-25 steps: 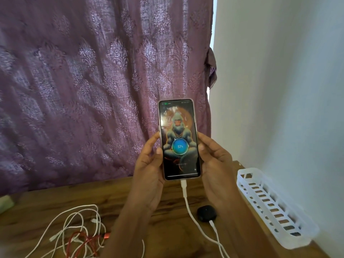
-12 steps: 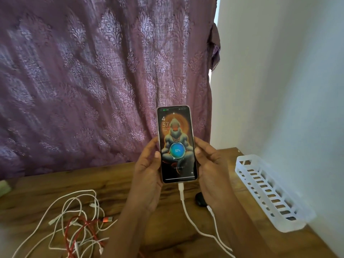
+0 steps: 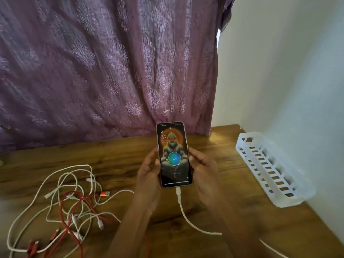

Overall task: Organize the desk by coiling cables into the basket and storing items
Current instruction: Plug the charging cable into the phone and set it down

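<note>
Both hands hold a phone [image 3: 174,155] upright above the wooden desk [image 3: 119,155]. The left hand [image 3: 149,172] grips its left edge and the right hand [image 3: 203,172] its right edge, fingers curled round it. The lit screen reads 37%. A white cable [image 3: 186,216] is plugged into the phone's bottom and trails toward the near right. A tangle of white and red cables [image 3: 70,205] lies on the desk at left. The white basket [image 3: 294,201] sits at right against the wall, well apart from the tangle.
</note>
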The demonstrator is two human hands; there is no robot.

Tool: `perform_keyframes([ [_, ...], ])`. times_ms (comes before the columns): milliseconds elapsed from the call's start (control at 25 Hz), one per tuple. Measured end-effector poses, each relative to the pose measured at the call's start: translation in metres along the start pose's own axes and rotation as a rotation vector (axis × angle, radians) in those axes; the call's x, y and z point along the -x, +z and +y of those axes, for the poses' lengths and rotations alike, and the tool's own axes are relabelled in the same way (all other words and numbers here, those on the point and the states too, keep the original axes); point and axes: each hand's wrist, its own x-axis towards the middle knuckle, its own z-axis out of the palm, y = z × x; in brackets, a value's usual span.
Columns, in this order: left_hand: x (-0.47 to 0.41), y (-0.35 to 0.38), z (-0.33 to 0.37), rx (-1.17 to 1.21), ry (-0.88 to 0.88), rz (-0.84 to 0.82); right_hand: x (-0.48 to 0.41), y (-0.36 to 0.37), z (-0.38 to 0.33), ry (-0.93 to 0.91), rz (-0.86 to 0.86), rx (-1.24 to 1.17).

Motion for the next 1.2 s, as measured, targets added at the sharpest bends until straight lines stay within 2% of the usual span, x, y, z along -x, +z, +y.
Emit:
perform_keyframes([
  [240, -0.010, -0.022, -0.034, -0.085, -0.105, 0.093, -0.013, -0.009, 0.038, 0.113, 0.025, 0.215],
  [480, -0.016, -0.041, -0.063, -0.421, -0.118, 0.162, -0.019, -0.018, 0.068, 0.189, 0.094, 0.498],
  [640, -0.023, -0.049, -0.072, -0.661, -0.102, 0.210, -0.019, -0.019, 0.076, 0.163, 0.113, 0.580],
  [960, -0.026, -0.046, -0.077, -0.884, -0.035, 0.221, -0.027, -0.022, 0.086, 0.099, 0.055, 0.822],
  [1200, -0.029, -0.050, -0.085, -1.047, 0.027, 0.246, -0.031, -0.023, 0.085, 0.054, 0.020, 0.903],
])
